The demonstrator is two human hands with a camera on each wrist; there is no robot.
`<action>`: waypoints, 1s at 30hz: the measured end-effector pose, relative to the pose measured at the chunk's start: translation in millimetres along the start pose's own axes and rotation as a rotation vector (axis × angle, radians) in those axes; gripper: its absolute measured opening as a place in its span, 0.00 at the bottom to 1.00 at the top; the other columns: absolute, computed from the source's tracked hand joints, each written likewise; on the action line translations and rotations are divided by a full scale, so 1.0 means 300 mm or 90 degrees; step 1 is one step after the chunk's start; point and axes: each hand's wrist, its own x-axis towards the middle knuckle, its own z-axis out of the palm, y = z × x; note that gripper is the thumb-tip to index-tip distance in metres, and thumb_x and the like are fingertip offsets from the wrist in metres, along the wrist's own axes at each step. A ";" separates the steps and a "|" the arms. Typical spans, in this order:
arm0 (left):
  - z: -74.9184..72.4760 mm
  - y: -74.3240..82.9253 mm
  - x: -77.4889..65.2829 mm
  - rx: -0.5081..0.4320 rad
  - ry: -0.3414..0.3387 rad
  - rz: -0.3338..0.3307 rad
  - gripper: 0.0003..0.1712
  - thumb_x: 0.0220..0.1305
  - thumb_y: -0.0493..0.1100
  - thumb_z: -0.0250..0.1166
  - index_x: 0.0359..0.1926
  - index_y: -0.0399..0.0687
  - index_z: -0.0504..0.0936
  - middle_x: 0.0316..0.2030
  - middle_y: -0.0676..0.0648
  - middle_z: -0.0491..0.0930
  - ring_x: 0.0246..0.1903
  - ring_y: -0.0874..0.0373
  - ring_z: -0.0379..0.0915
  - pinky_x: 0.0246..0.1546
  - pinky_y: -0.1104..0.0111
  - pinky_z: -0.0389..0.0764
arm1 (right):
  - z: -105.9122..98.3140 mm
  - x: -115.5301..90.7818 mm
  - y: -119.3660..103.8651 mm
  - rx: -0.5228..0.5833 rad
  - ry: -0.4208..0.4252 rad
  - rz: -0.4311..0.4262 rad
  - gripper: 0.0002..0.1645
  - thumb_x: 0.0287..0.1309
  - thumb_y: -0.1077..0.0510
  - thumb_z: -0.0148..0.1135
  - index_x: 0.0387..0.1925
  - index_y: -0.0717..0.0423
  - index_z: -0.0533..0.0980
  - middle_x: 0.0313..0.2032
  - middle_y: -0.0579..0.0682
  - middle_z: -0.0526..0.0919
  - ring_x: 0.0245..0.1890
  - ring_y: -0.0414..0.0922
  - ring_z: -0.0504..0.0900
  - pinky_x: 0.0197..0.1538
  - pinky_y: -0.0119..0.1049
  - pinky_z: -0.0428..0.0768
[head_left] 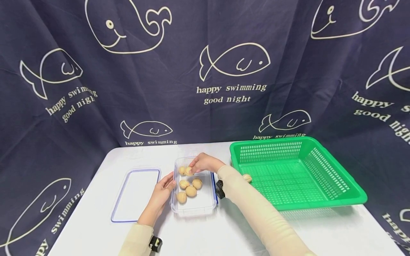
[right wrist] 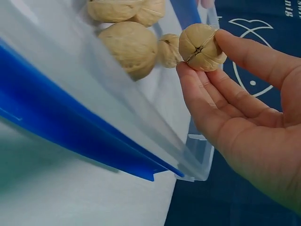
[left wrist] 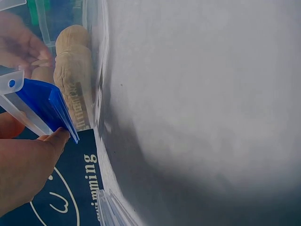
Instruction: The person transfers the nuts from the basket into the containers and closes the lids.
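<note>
A clear plastic container (head_left: 196, 212) with blue side clips stands on the table with its top uncovered. Several walnuts (head_left: 191, 191) lie on its floor. My left hand (head_left: 161, 197) grips the container's left wall near the far end; in the left wrist view its fingers are at the blue clip (left wrist: 47, 101). Over the far end of the container, my right hand (head_left: 206, 162) pinches a walnut (right wrist: 200, 47) between thumb and fingertips. Another walnut (head_left: 182, 170) shows just left of the pinched one in the head view.
Left of the container lies a clear lid (head_left: 136, 193) with a blue border. A green slotted basket (head_left: 323, 204) stands at the right, with a walnut (head_left: 247, 178) near its left wall, partly behind the right sleeve. A dark printed curtain (head_left: 179, 106) hangs behind the white table (head_left: 86, 220).
</note>
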 end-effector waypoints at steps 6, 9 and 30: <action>0.004 0.001 -0.004 0.003 -0.001 0.000 0.28 0.72 0.34 0.51 0.70 0.35 0.58 0.69 0.32 0.58 0.70 0.41 0.52 0.71 0.55 0.55 | 0.006 0.006 0.019 -0.010 0.010 0.008 0.19 0.47 0.68 0.67 0.45 0.69 0.80 0.39 0.52 0.85 0.32 0.39 0.79 0.54 0.39 0.81; 0.005 0.001 -0.005 0.002 -0.002 0.002 0.28 0.72 0.34 0.51 0.70 0.34 0.58 0.69 0.32 0.58 0.70 0.40 0.52 0.71 0.55 0.55 | 0.003 0.009 0.028 -0.010 0.023 0.006 0.21 0.48 0.68 0.66 0.47 0.70 0.79 0.43 0.54 0.84 0.36 0.40 0.80 0.50 0.34 0.82; 0.004 -0.003 0.001 0.016 0.012 -0.002 0.28 0.72 0.36 0.52 0.70 0.36 0.60 0.68 0.33 0.60 0.69 0.41 0.54 0.70 0.56 0.58 | -0.150 -0.075 -0.089 0.018 0.044 -0.101 0.18 0.60 0.62 0.63 0.52 0.64 0.78 0.49 0.55 0.83 0.50 0.48 0.81 0.59 0.41 0.78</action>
